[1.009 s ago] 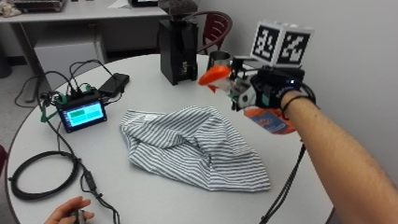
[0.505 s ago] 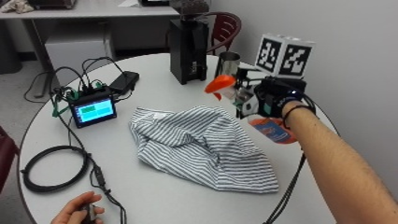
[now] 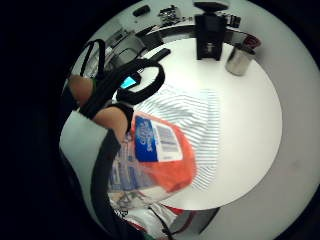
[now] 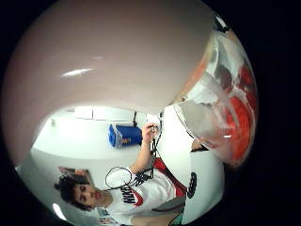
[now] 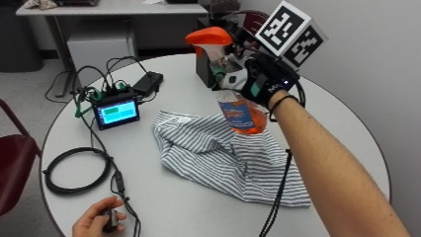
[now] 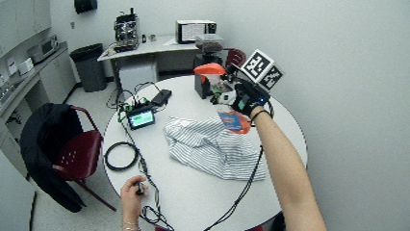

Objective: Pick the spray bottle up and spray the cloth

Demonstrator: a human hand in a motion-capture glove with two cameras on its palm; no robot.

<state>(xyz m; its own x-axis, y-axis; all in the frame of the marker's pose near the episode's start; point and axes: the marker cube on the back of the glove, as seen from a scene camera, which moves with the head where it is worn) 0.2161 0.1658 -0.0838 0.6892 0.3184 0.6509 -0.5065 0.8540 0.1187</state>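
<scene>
Above the striped cloth point(image 5: 224, 153), the gloved right hand point(image 5: 263, 81) grips the spray bottle point(image 5: 227, 86) by its neck (rigid, likely light plastic, probably slick).

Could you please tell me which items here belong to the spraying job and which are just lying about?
In the job: spray bottle, held by the right hand; striped cloth.

Lying about: small screen device, coiled cable, metal cup, black grinder.
</scene>
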